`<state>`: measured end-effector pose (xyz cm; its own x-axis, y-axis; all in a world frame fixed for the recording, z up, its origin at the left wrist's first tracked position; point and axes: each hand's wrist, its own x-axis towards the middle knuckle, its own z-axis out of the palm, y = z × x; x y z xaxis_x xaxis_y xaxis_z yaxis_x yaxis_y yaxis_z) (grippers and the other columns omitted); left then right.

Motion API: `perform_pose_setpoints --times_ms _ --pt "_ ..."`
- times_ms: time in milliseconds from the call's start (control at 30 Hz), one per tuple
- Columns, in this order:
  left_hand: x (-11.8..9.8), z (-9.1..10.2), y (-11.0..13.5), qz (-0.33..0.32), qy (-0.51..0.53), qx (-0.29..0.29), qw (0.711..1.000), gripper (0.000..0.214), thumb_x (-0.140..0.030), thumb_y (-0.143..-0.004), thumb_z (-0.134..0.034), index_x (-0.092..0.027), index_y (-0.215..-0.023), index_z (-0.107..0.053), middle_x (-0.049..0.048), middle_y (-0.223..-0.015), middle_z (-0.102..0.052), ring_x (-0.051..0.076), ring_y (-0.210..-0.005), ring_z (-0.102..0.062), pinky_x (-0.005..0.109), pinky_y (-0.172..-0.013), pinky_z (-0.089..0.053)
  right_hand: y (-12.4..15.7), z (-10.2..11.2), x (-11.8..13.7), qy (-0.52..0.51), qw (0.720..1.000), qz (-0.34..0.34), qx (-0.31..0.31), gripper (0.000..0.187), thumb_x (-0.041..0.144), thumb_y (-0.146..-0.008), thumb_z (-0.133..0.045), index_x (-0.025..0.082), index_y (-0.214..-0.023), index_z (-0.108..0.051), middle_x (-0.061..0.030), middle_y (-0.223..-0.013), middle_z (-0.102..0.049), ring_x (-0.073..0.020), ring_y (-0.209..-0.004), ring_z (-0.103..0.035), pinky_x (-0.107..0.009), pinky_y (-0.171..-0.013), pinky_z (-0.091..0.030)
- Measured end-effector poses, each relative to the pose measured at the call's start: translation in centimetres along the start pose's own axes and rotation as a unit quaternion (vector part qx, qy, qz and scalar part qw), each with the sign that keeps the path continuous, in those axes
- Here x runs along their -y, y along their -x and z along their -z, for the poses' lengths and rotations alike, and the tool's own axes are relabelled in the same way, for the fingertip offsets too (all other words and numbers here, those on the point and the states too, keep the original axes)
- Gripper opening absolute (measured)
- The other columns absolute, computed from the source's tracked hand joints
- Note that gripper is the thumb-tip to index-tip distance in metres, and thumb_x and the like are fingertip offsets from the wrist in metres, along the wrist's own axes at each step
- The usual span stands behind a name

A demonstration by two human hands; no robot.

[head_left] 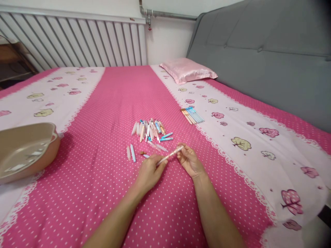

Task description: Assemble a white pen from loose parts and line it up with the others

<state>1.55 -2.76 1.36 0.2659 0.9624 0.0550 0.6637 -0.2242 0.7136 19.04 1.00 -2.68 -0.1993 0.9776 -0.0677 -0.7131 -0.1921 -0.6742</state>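
A slim, pale pen (pixel 171 154) with a clear, pinkish barrel slants between my two hands. Around its lower left end the fingers of my left hand (pixel 151 172) are closed. My right hand (pixel 190 160) pinches the upper right end with thumb and fingertips. Just beyond them lies a loose heap of pens (pixel 150 130) in pink, white, blue and orange. Two separate pens, one pink (pixel 128 153) and one light blue (pixel 132 153), rest left of my left hand. Near its knuckles are a small brown cap (pixel 142 152) and a blue piece, partly hidden.
A neat row of blue and orange pens (pixel 192 115) lies right of the heap. At the left stands a beige plastic basin (pixel 28 151). The pink dotted bedspread (pixel 124 93) reaches back to a white radiator (pixel 77 41). A pink pillow (pixel 187 70) lies by the grey headboard (pixel 263 62).
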Motion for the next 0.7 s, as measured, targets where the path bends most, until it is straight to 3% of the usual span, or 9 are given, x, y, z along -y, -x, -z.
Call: perform_pose_setpoints --times_ms 500,600,700 --pt "-0.03 0.13 0.03 -0.003 -0.003 -0.014 1.0 0.03 -0.035 -0.087 -0.047 -0.013 -0.081 -0.065 0.0017 -0.067 -0.055 0.013 -0.062 -0.047 0.024 -0.059 -0.03 -0.26 -0.18 -0.57 0.007 1.0 0.006 -0.007 0.029 0.028 -0.063 -0.085 0.016 -0.067 -0.059 0.0039 -0.061 -0.056 -0.0065 -0.054 -0.051 -0.014 -0.051 -0.046" --pt "0.06 0.16 0.09 0.002 -0.002 -0.015 1.0 0.03 -0.036 -0.088 -0.046 -0.013 -0.082 -0.065 0.0016 -0.066 -0.055 0.013 -0.061 -0.047 0.024 -0.058 -0.03 -0.17 -0.21 -0.48 0.003 1.0 0.014 0.0 0.03 0.033 -0.064 -0.084 0.018 -0.073 -0.06 0.0027 -0.069 -0.06 -0.0085 -0.061 -0.055 -0.016 -0.057 -0.049" --pt "0.09 0.15 0.12 0.007 0.0 -0.013 1.0 0.032 -0.037 -0.089 -0.044 -0.013 -0.08 -0.063 0.0017 -0.067 -0.055 0.013 -0.06 -0.047 0.025 -0.058 -0.029 0.0 -0.19 -0.12 -0.012 0.999 0.024 0.02 0.034 0.029 -0.067 -0.081 0.021 -0.094 -0.062 -0.0005 -0.091 -0.065 -0.0104 -0.075 -0.06 -0.019 -0.067 -0.052"
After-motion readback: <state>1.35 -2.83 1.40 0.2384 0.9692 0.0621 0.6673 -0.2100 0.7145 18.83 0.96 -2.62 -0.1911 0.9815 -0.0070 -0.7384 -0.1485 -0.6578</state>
